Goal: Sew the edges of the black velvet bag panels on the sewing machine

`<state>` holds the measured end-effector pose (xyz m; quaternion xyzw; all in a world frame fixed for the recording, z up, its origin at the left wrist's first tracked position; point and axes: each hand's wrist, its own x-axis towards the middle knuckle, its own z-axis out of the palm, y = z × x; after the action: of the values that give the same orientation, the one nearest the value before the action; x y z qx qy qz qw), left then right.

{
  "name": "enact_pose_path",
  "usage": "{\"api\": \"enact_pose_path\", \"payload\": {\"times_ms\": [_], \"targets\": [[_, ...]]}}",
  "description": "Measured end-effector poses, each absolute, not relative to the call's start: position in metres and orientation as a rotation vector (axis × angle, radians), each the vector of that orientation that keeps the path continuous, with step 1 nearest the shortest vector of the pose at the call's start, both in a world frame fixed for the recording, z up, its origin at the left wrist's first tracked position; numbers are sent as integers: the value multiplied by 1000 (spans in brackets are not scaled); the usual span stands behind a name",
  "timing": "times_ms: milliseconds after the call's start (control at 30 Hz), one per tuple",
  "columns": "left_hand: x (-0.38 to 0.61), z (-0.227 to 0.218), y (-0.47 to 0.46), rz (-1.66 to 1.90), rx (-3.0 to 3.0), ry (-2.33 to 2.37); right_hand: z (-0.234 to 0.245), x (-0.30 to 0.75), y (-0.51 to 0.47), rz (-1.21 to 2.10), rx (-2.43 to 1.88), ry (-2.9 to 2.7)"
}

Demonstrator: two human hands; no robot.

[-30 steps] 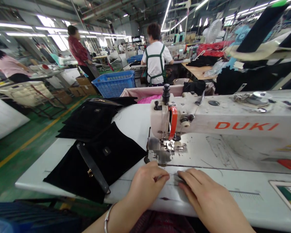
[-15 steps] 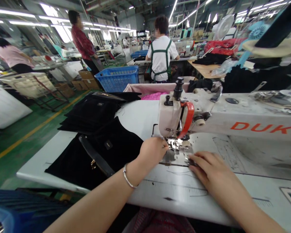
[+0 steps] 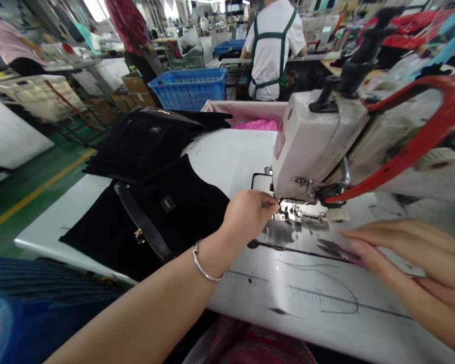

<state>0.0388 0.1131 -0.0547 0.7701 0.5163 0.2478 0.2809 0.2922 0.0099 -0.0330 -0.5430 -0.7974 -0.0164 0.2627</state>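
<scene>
My left hand (image 3: pixel 249 215) is beside the presser foot (image 3: pixel 288 210) of a white sewing machine (image 3: pixel 314 146), thumb and forefinger pinched together. Whatever lies between those fingertips is too small to make out. Over the right side of the machine bed, my right hand (image 3: pixel 413 258) is blurred and curls around small thread snips (image 3: pixel 335 249), their dark pointed blades out past the fingers. Loose dark thread (image 3: pixel 349 288) curls on the table below. Left of my left hand lies a black fabric piece (image 3: pixel 200 194) with a small label and a dark strap (image 3: pixel 142 217) with gold-coloured hardware.
More black pieces (image 3: pixel 136 141) are stacked at the table's far left. Behind the table stand a pink-lined bin (image 3: pixel 246 107) and a blue plastic basket (image 3: pixel 191 88). A person in a white shirt (image 3: pixel 273 45) works beyond them. Blue material (image 3: pixel 41 303) hangs at lower left.
The view has moved closer to the machine and tilted down. My right hand has drawn away to the right from the presser foot; my left hand keeps its pinch there.
</scene>
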Motion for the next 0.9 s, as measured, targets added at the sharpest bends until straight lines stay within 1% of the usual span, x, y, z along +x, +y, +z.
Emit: {"api": "enact_pose_path", "payload": {"times_ms": [67, 133, 233, 333, 433, 600, 700, 800, 900], "targets": [[39, -55, 113, 653, 2035, 1393, -28, 262, 24, 8, -1337, -2281], [39, -56, 113, 638, 2030, 1397, -33, 246, 39, 17, -1304, -2346], [40, -56, 113, 604, 2057, 1390, -53, 245, 56, 56, -1392, -2338], [40, -56, 113, 598, 2080, 1392, -69, 252, 60, 191, -1486, -2235], [41, -54, 113, 592, 2038, 1426, -74, 257, 56, 275, -1567, -2158], [40, -49, 112, 602, 1930, 1432, -77, 259, 51, 285, -1596, -2186], [39, -44, 109, 500, 1921, 1230, -80, 260, 51, 256, -1574, -2165], [39, -37, 102, 346, 2024, 814, -79, 260, 50, 152, -1473, -2229], [38, -27, 95, 398, 2139, 516, -74, 260, 51, 117, -1421, -2264]]}}
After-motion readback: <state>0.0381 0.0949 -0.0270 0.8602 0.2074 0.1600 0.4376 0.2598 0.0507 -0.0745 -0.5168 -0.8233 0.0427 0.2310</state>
